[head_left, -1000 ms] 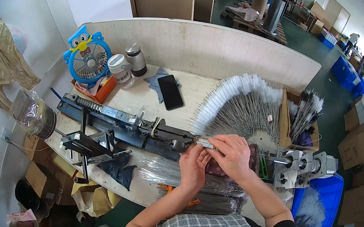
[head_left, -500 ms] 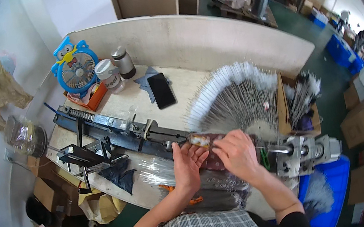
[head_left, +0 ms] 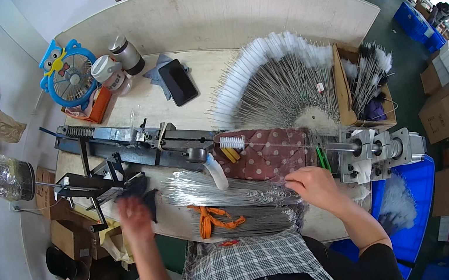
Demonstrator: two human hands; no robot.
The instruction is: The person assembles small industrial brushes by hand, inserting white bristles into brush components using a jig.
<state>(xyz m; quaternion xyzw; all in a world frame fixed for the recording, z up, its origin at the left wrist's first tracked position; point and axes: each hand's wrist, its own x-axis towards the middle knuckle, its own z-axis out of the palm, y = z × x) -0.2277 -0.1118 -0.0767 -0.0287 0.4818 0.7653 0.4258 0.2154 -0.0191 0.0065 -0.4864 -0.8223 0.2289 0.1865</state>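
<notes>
A small white-bristled brush (head_left: 231, 142) lies in line with the bench machine, its thin wire stem running right toward the metal spindle (head_left: 340, 147). Beneath it is a brown polka-dot cloth (head_left: 275, 158), with yellow strips (head_left: 231, 155) beside the bristles. My right hand (head_left: 317, 188) is closed, thumb and fingertips together, by the looped ends of a silvery wire bundle (head_left: 202, 186); whether anything is pinched cannot be made out. Motion smears my left hand (head_left: 135, 217), which is over the bench's front edge by a dark rag (head_left: 141, 194). A white-wrapped lever (head_left: 215, 172) stands between the hands.
Finished-looking white brushes (head_left: 266, 68) fan out at the back. At right are a cardboard box (head_left: 342, 88) of brushes and a blue bin (head_left: 421, 214). A phone (head_left: 178, 82), bottles and a blue fan (head_left: 71, 76) stand back left. An orange tie (head_left: 208, 220) lies on wires in front.
My hands have parted: the left swung far left to the bench edge, the right drew back toward me. The brush, previously at my fingers, now shows uncovered. The view has shifted too.
</notes>
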